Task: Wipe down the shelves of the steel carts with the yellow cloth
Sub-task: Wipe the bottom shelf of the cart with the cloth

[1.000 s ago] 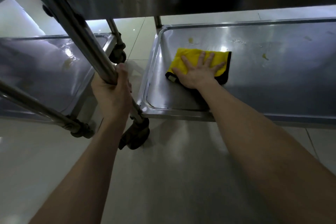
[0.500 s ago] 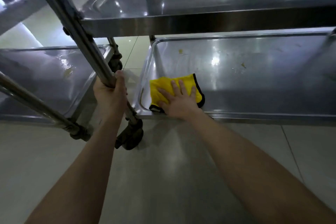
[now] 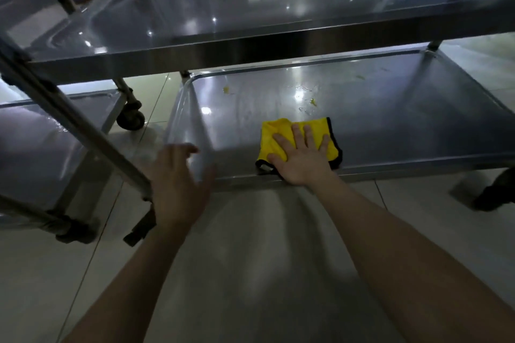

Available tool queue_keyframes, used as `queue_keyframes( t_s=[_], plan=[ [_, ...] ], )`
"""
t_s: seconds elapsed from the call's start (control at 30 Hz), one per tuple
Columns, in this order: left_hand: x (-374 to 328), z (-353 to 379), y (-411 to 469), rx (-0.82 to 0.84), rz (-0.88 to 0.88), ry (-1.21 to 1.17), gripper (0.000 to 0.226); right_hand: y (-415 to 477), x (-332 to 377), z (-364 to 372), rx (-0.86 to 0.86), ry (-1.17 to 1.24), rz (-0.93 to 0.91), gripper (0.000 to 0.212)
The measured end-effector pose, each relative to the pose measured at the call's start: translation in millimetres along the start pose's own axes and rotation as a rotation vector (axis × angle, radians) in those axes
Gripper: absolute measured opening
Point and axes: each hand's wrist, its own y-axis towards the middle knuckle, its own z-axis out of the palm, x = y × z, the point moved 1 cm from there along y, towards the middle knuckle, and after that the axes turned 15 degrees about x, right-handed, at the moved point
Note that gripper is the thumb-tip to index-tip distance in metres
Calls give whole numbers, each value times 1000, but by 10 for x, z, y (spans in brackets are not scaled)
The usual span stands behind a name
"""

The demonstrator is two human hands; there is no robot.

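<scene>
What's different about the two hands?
The right hand lies flat on the yellow cloth, pressing it on the lower shelf; the left hand holds nothing, beside the cart's post. The right hand looks sharp; the left hand is blurred. Both are bare with fingers spread open.

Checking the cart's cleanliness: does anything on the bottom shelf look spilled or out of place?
Yes. Small yellow specks and wet droplets lie on the bottom shelf, farther back than the yellow cloth, which the right hand presses flat near the front rim.
</scene>
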Motion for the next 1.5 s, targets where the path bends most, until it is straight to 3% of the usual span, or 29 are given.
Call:
queue_keyframes(
  t_s=[0.07, 0.13, 0.27, 0.33, 0.43, 0.57, 0.63, 0.77, 0.93, 1.07, 1.2, 1.37, 1.5],
  plan=[
    [-236, 216, 127, 363, 107, 60, 75, 0, 11, 21, -22, -13, -8, 75],
    [-367, 296, 368, 608, 15, 105, 105, 1, 30, 38, -38, -18, -24, 74],
    [-361, 425, 848, 958, -142, 235, 151, -7, 7, 63, -56, 6, -70, 72],
    [-343, 452, 974, 1082, -189, 210, 152, 0, -119, 39, -68, 11, -104, 70],
    [-254, 494, 1034, 1093, -172, 203, 134, 78, -588, -120, -25, -17, -71, 71],
    [-247, 488, 996, 1056, -156, 179, 146, 173, -1431, -460, 11, 43, 172, 78],
    [-256, 483, 995, 1066, -157, 184, 151, 250, -1494, -515, 25, 61, 228, 82],
    [-278, 444, 1009, 1101, -161, 232, 154, 442, -884, -469, 5, 24, 261, 82],
    [-257, 390, 1028, 1119, -168, 282, 141, 559, 277, -283, 22, -82, 9, 81],
    [-196, 313, 1035, 1135, -226, 277, 142, 593, 516, -226, 70, -115, -55, 79],
    [-168, 266, 1016, 1141, -231, 260, 143, 572, -97, -286, 9, -37, -35, 74],
    [-143, 286, 989, 1134, -204, 248, 147, 423, -1458, -548, 5, 82, 258, 85],
    [-135, 276, 934, 1121, -200, 238, 146, 440, -1397, -511, -21, 66, 320, 87]
  ],
)
